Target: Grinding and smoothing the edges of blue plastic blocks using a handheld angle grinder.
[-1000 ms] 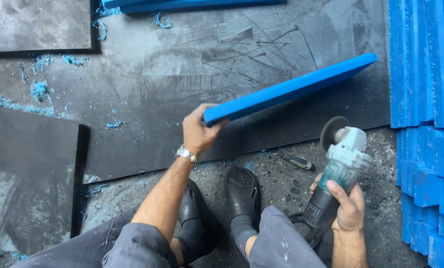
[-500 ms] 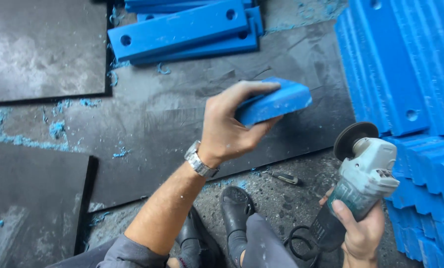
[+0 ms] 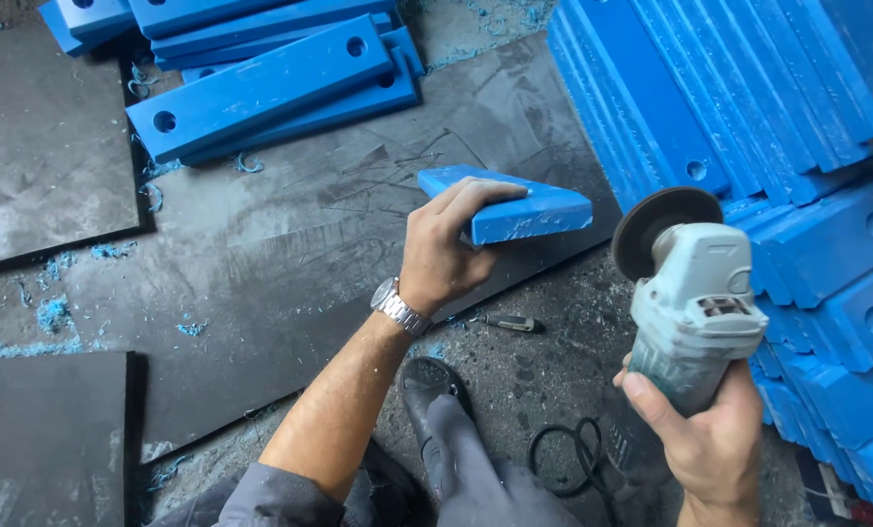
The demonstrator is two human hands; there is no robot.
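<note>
Head view, single frame. Left hand (image 3: 451, 249) closed over the near end of a blue plastic bar (image 3: 507, 206), fingers across its top face and thumb under, so the bar is lifted off the floor at centre frame and points away toward the upper left. Right hand (image 3: 710, 439) wrapped tight round the body of an angle grinder (image 3: 695, 303) at lower right; its dark disc (image 3: 663, 229) sits upright, facing the bar's free corner, near it but apart. Whether the disc is spinning, I cannot tell. Risks as I judge them: the bar is held by one end only, so a bite from the disc could twist it out of my grip or kick the grinder toward my bare fingers; no glove and no guard show on this side. The black cord (image 3: 563, 454) loops beside my shoe (image 3: 435, 385) at bottom centre and could snag. Materials: the bar is dense, smooth plastic, flat and rectangular, with a scuffed cut edge. More bars, drilled with round holes, lie in a pile (image 3: 271, 68) at upper left and a leaning stack (image 3: 749, 88) at right. Dark scratched mats (image 3: 261, 254) cover gritty concrete, strewn with curled blue shavings (image 3: 54, 314). A small screwdriver-like tool (image 3: 510, 321) lies below the bar.
</note>
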